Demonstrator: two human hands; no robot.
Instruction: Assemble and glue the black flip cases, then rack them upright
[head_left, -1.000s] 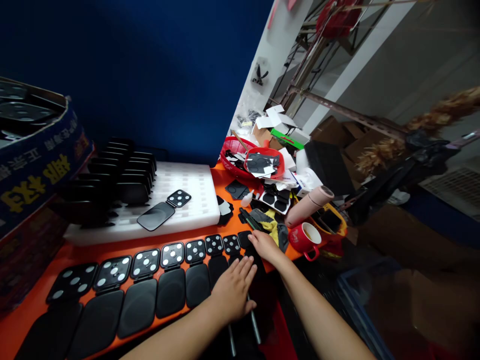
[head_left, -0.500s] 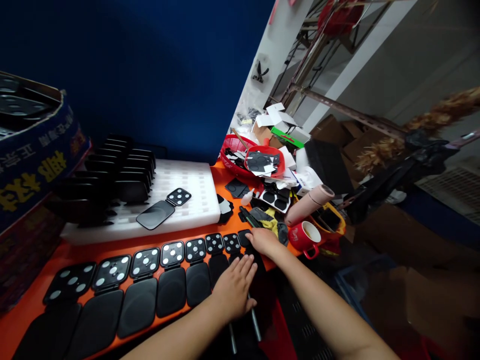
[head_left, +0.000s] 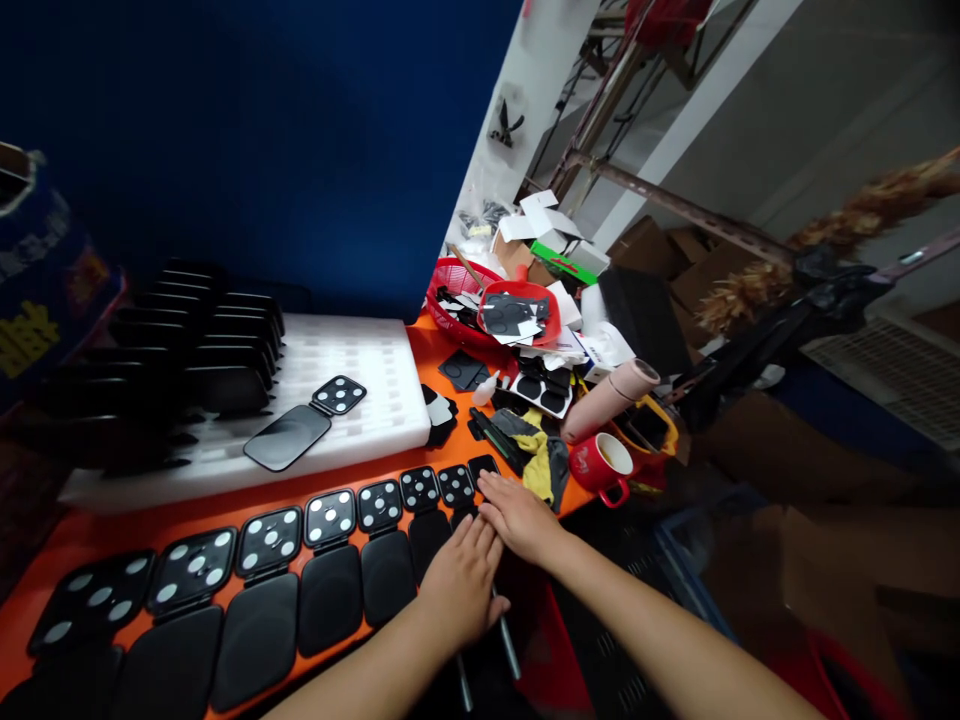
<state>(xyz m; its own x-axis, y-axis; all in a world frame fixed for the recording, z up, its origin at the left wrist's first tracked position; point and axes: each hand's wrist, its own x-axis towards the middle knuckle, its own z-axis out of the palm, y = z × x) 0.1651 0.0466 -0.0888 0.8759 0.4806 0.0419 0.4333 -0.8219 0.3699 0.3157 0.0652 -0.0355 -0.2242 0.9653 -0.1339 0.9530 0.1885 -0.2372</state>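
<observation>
A row of hinged black pads lies unfolded on the orange table; each has a small square plate with white dots, such as this dotted plate [head_left: 331,517], joined to a larger plain black plate [head_left: 330,600]. My left hand [head_left: 461,578] lies flat, fingers stretched, over the plain plates at the row's right end. Just beside it, my right hand [head_left: 521,515] rests with straight fingers at the lower edge of the last small plate [head_left: 483,466]. The fingertips of both hands nearly meet and hide most of that last pad.
A white foam tray [head_left: 397,400] holds upright black pieces [head_left: 232,360] and one unfolded pad [head_left: 289,437]. To the right are a red mug [head_left: 592,470], pink bottle [head_left: 611,400], yellow-grey glove [head_left: 541,460] and red basket [head_left: 454,320]. A printed carton [head_left: 52,270] stands left.
My right hand has moved from the last small plate's top edge down toward my left hand, its fingers now straighter. My left hand stays nearly in place. The view has shifted slightly right.
</observation>
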